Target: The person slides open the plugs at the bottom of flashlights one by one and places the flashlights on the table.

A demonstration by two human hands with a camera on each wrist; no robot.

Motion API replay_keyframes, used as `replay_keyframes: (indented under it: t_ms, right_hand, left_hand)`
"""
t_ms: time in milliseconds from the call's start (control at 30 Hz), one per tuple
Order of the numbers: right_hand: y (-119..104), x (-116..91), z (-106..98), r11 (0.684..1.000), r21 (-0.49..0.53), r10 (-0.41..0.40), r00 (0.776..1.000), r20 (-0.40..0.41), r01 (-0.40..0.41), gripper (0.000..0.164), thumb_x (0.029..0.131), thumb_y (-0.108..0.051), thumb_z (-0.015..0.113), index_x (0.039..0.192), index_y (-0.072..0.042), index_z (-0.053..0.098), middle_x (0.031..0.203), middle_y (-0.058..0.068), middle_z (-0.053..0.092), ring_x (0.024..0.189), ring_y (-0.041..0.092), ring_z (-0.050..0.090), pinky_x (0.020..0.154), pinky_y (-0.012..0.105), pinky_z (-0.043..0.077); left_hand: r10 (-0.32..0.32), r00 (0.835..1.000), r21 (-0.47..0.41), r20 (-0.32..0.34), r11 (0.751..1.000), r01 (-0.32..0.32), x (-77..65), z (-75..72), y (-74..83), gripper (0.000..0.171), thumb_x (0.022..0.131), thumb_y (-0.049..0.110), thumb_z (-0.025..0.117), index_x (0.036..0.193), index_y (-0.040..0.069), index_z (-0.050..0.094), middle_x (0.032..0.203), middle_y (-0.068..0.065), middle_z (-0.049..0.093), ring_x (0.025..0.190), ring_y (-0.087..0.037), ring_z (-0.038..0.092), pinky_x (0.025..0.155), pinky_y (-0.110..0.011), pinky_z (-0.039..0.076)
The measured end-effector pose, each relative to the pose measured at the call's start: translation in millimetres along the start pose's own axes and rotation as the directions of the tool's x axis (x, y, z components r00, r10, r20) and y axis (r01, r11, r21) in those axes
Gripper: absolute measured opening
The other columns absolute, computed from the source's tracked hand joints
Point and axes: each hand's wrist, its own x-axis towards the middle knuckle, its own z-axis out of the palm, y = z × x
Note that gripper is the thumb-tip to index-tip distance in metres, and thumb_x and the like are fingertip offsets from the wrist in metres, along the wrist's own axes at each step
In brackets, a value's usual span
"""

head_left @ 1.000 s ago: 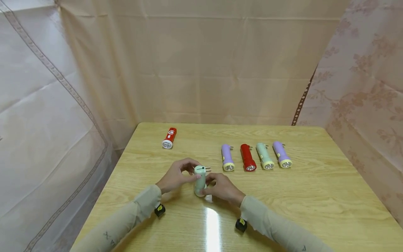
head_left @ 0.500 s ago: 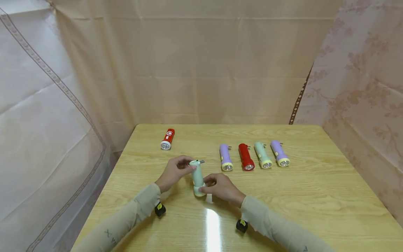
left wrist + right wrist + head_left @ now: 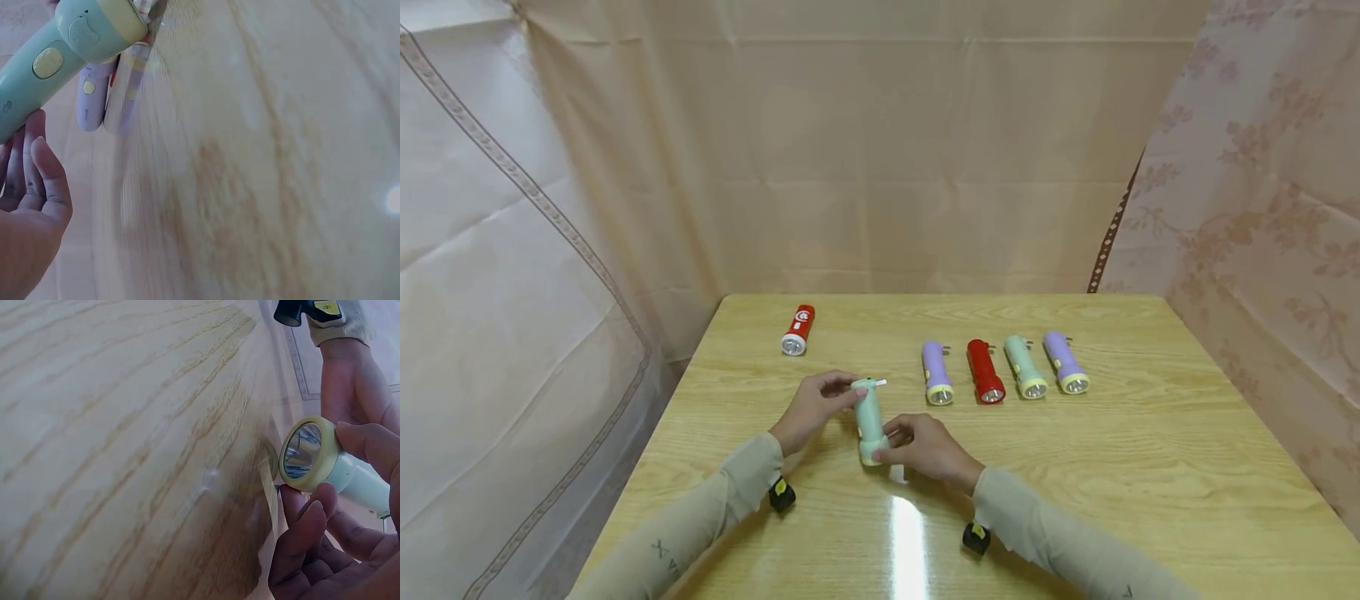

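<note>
A mint-green flashlight (image 3: 870, 417) with a pale yellow rim is tilted, lens end down, above the front middle of the table. Metal plug prongs (image 3: 881, 382) stick out to the right from its tail end. My left hand (image 3: 815, 408) pinches the tail between thumb and fingers. Lower down, my right hand (image 3: 928, 446) holds the lens head. In the left wrist view a yellow oval switch (image 3: 48, 63) shows on the barrel. The right wrist view shows the reflector (image 3: 303, 450), with my right thumb and fingers at the rim; the lens looks unlit.
Right of centre lie a purple flashlight (image 3: 935, 367), a red flashlight (image 3: 982, 367), a second mint-green flashlight (image 3: 1025, 362) and another purple flashlight (image 3: 1063, 358), in a row with prongs out. A red-and-white flashlight (image 3: 800, 325) lies at the back left of the wooden table (image 3: 1120, 467).
The tail of the mint-green flashlight has swung up and slightly left with my left hand, so the flashlight leans less toward me. My right hand has stayed at its head.
</note>
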Motion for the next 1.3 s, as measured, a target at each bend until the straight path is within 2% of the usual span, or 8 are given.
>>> replay_keyframes:
  t_ms: [100, 300, 500, 600, 800, 1033, 1167, 1300]
  right_hand:
    - [0.0, 1.3, -0.5, 1.000, -0.011, 0.003, 1.000, -0.002, -0.003, 0.041, 0.086, -0.030, 0.086, 0.117, -0.007, 0.071, 0.099, 0.001, 0.072, 0.092, 0.016, 0.066, 0.076, 0.032, 0.054]
    - [0.3, 1.8, 0.1, 1.000, -0.018, -0.007, 1.000, -0.010, 0.007, 0.041, 0.086, -0.030, 0.085, 0.116, -0.006, 0.071, 0.097, 0.001, 0.072, 0.091, 0.016, 0.066, 0.076, 0.032, 0.055]
    - [0.0, 2.1, 1.2, 1.000, 0.007, 0.001, 1.000, -0.012, -0.001, 0.042, 0.085, -0.028, 0.087, 0.116, -0.005, 0.071, 0.097, 0.001, 0.072, 0.091, 0.016, 0.066, 0.076, 0.031, 0.055]
    - [-0.3, 2.0, 1.6, 1.000, 0.018, 0.012, 1.000, -0.007, -0.012, 0.044, 0.085, -0.027, 0.087, 0.117, -0.004, 0.070, 0.098, 0.002, 0.072, 0.091, 0.016, 0.066, 0.075, 0.031, 0.055]
    - [-2.5, 0.4, 2.4, 0.999, 0.036, 0.030, 1.000, 0.001, -0.030, 0.045, 0.086, -0.026, 0.087, 0.119, -0.003, 0.069, 0.099, 0.003, 0.072, 0.091, 0.016, 0.066, 0.075, 0.031, 0.055]
    - [-3.2, 3.2, 4.4, 0.999, 0.012, 0.048, 0.999, -0.013, -0.048, 0.045, 0.084, -0.029, 0.087, 0.118, -0.004, 0.070, 0.100, 0.002, 0.072, 0.094, 0.016, 0.066, 0.081, 0.032, 0.056]
    - [-3.1, 6.1, 3.8, 0.999, 0.010, 0.053, 0.998, -0.025, -0.052, 0.046, 0.084, -0.029, 0.088, 0.119, -0.004, 0.070, 0.100, 0.002, 0.072, 0.095, 0.017, 0.067, 0.084, 0.035, 0.056]
    - [-4.2, 8.3, 2.5, 0.998, 0.010, 0.061, 0.997, -0.036, -0.061, 0.049, 0.085, -0.031, 0.087, 0.121, -0.003, 0.070, 0.102, 0.003, 0.072, 0.097, 0.017, 0.067, 0.085, 0.036, 0.057]
  left_hand:
    - [-0.019, 1.000, 0.006, -0.002, 1.000, 0.019, 1.5, 0.1, 0.0, 0.036, 0.097, 0.018, 0.075, 0.127, 0.000, 0.068, 0.114, -0.009, 0.069, 0.099, -0.018, 0.066, 0.095, -0.052, 0.054]
    - [-0.022, 1.000, 0.014, -0.007, 1.000, 0.022, 4.4, 0.7, -3.2, 0.039, 0.099, 0.028, 0.072, 0.127, 0.002, 0.068, 0.119, -0.011, 0.069, 0.102, -0.020, 0.065, 0.094, -0.048, 0.055]
    - [-0.023, 1.000, 0.020, -0.004, 1.000, 0.023, 7.4, 0.5, -3.6, 0.035, 0.101, 0.021, 0.069, 0.127, -0.003, 0.067, 0.117, -0.012, 0.070, 0.101, -0.020, 0.065, 0.096, -0.055, 0.053]
    - [-0.019, 1.000, 0.019, -0.016, 1.000, 0.020, 5.7, 1.3, -2.1, 0.035, 0.101, 0.021, 0.069, 0.127, -0.003, 0.067, 0.116, -0.011, 0.070, 0.100, -0.019, 0.065, 0.095, -0.054, 0.054]
    - [-0.020, 0.998, -0.002, -0.060, 1.000, 0.020, 4.5, 2.1, -3.9, 0.040, 0.097, 0.029, 0.075, 0.124, 0.000, 0.070, 0.114, -0.010, 0.071, 0.097, -0.019, 0.067, 0.091, -0.049, 0.057]
    - [-0.061, 0.993, 0.010, -0.097, 0.998, 0.063, 5.8, 1.4, -4.5, 0.044, 0.093, 0.039, 0.078, 0.120, 0.004, 0.072, 0.112, -0.009, 0.072, 0.097, -0.021, 0.068, 0.087, -0.040, 0.058]
    - [-0.071, 0.992, 0.030, -0.105, 0.997, 0.075, 10.3, 0.2, -5.2, 0.049, 0.092, 0.044, 0.078, 0.121, 0.005, 0.072, 0.112, -0.008, 0.072, 0.097, -0.022, 0.068, 0.087, -0.038, 0.058]
    - [-0.105, 0.989, 0.004, -0.109, 0.994, 0.106, 16.3, -0.4, -5.7, 0.051, 0.091, 0.047, 0.078, 0.122, 0.007, 0.071, 0.114, -0.008, 0.071, 0.099, -0.023, 0.068, 0.089, -0.039, 0.057]
